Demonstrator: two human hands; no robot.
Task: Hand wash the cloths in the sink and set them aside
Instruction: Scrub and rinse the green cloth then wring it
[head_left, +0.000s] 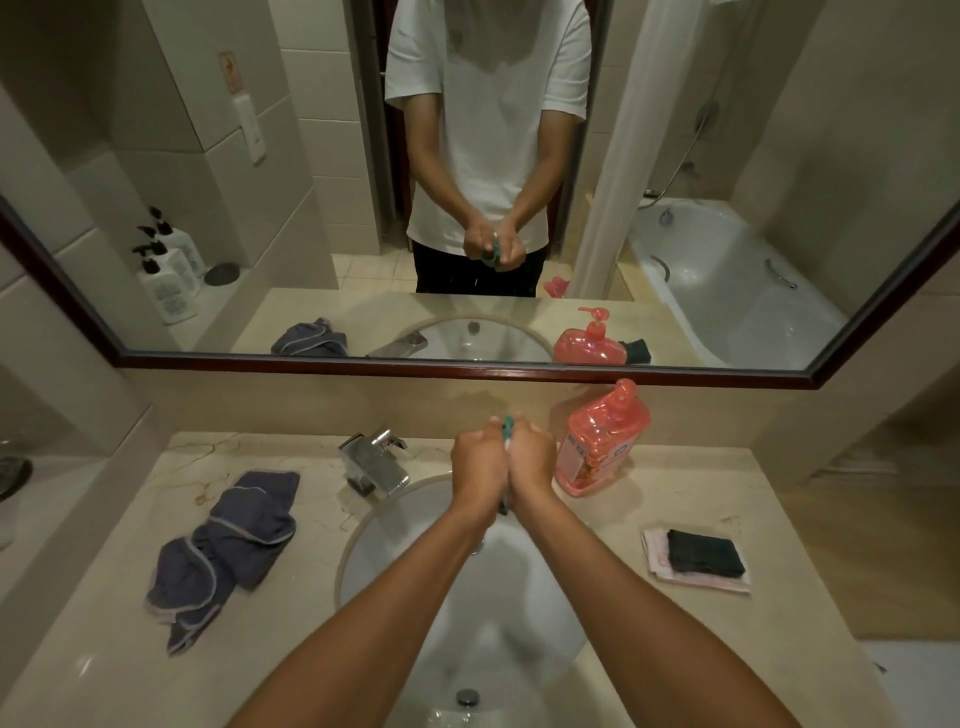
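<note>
Over the far side of the white sink (374, 551) my left hand (478, 462) and my right hand (535, 457) are pressed together, both gripping a small green cloth (507, 425). Only its top edge and a dark strip below the wrists show; the rest is hidden between my palms. A crumpled blue-grey cloth (228, 545) with pale trim lies on the counter left of the sink. To the right lies a folded dark cloth (706, 553) on top of a folded pink cloth (691, 579).
A chrome tap (374, 462) stands at the sink's back left. A pink pump bottle (602, 447) stands right behind my right hand. The mirror (467, 364) runs along the back of the marble counter (649, 649). The drain (466, 697) is near me.
</note>
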